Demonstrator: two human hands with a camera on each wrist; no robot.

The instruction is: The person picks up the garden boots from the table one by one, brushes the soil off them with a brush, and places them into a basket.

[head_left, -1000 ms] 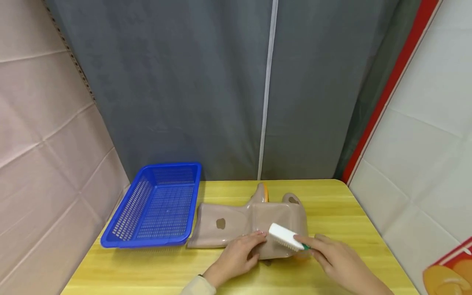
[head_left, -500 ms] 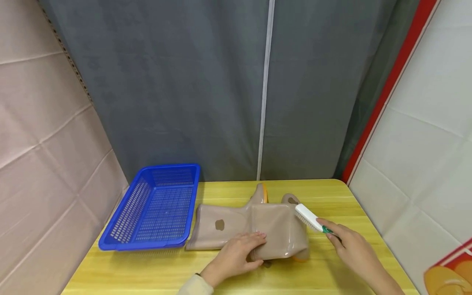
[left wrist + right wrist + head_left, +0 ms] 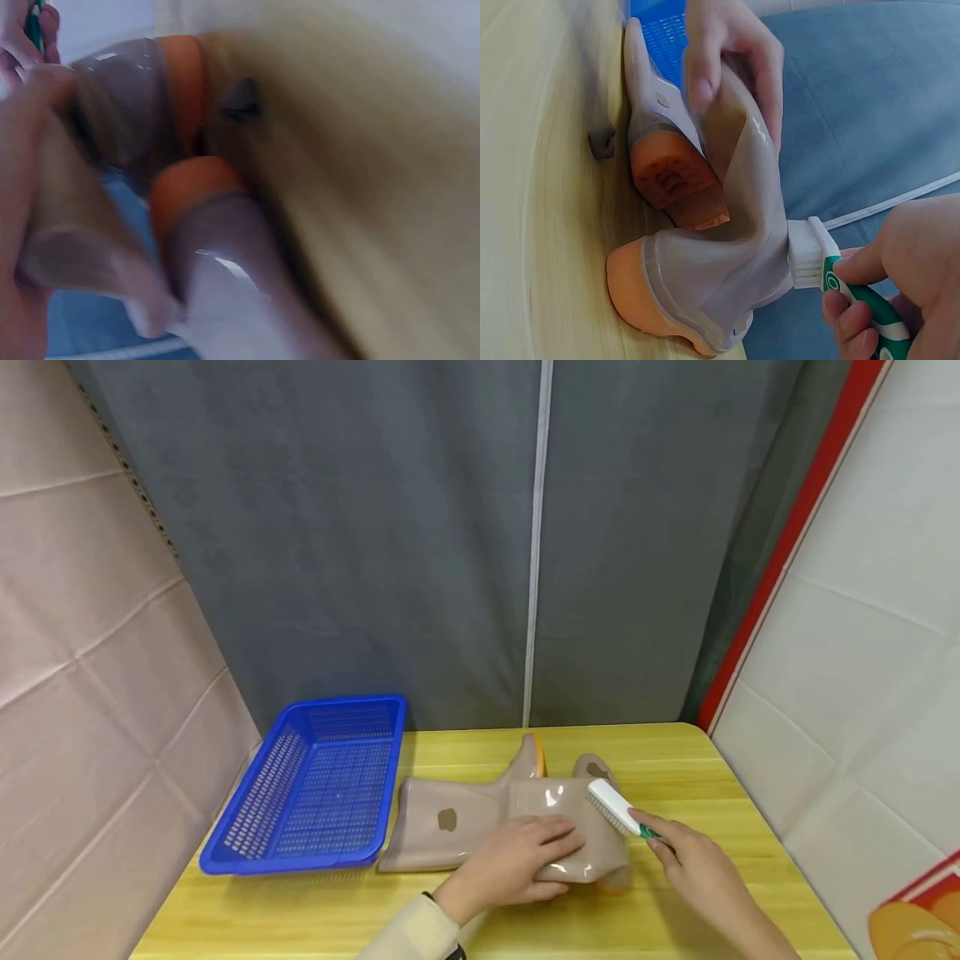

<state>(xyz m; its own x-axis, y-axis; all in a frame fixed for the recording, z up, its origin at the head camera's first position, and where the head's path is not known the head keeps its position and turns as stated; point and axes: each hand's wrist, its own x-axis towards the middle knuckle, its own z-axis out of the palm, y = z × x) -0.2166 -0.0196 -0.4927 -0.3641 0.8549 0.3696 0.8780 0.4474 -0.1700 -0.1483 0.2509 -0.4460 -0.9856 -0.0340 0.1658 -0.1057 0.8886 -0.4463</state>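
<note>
Two beige rain boots with orange soles lie on the table. The lower boot [image 3: 420, 827] has its shaft toward the left and a brown patch on it. Across it lies the upper boot [image 3: 600, 852], its shaft bent. My left hand [image 3: 517, 860] holds that shaft, thumb on one side and fingers on the other, as the right wrist view shows. In my right hand [image 3: 693, 864] is a white and green scrub brush [image 3: 810, 251], gripped by its handle. Its bristles meet the upper boot's surface. The left wrist view is blurred.
A blue plastic basket [image 3: 296, 865] stands left of the boots. On the wooden table [image 3: 712, 777], beside the boots, sits a small dark lump [image 3: 602, 142]. A grey curtain [image 3: 375, 543] hangs behind, with pale cloth walls at both sides.
My left hand has shifted right along the upper boot. The brush went right and away from me, then slightly back left. The boots stay nearly in place.
</note>
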